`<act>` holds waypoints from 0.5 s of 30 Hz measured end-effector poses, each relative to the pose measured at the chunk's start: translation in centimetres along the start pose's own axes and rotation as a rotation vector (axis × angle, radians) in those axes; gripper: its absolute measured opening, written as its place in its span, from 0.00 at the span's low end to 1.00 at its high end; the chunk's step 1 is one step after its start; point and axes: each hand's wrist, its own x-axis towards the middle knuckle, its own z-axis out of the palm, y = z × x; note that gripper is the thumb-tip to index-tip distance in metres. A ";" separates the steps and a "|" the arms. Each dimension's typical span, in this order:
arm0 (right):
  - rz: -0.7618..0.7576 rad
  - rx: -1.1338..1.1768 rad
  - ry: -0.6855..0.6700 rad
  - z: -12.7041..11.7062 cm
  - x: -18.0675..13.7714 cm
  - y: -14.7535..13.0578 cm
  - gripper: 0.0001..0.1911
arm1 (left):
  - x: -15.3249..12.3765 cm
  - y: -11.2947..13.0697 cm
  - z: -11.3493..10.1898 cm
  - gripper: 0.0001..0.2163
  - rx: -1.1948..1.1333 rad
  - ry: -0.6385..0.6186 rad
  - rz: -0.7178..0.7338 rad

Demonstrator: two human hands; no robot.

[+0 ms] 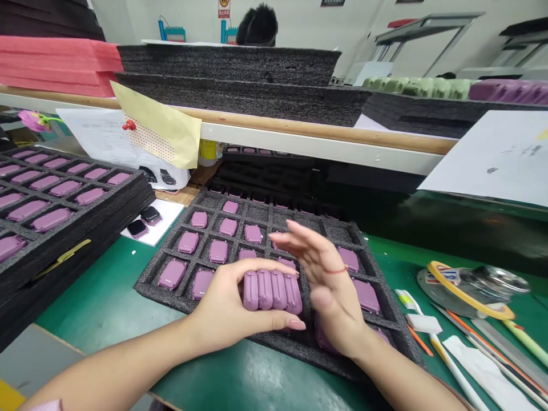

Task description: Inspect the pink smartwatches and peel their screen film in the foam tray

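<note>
My left hand (pixel 226 305) is wrapped round a row of several purple watch cases (pixel 272 290), standing side by side on edge between thumb and fingers. My right hand (pixel 331 285) hovers just to the right of them, its fingers stretched out and apart, holding nothing. Beneath both hands lies a black foam tray (pixel 258 213) with square compartments. Single purple watch cases (pixel 173 274) sit in many of these, while several compartments toward the back hold none. The forearms and hands hide part of the tray's front and middle.
To the left, a stack of black foam trays (pixel 124 200) carries more purple cases. Two dark-faced watches (pixel 149 215) rest on white paper. Toothbrushes (pixel 454 365), a white cloth (pixel 488 371) and a metal-topped dispenser (pixel 499 282) lie right. A shelf (pixel 299 134) crosses behind.
</note>
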 end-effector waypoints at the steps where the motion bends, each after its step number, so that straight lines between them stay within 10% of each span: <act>1: 0.099 0.085 0.027 0.0 0.0 0.2 0.33 | 0.0 0.0 0.0 0.21 0.015 -0.002 0.015; 6: 0.435 0.240 -0.076 -0.2 0.0 0.5 0.36 | 0.0 0.0 0.2 0.21 0.000 -0.038 0.059; 15: 0.154 -0.024 -0.199 0.2 0.7 -1.7 0.17 | 0.4 -0.7 0.4 0.15 0.001 0.082 -0.110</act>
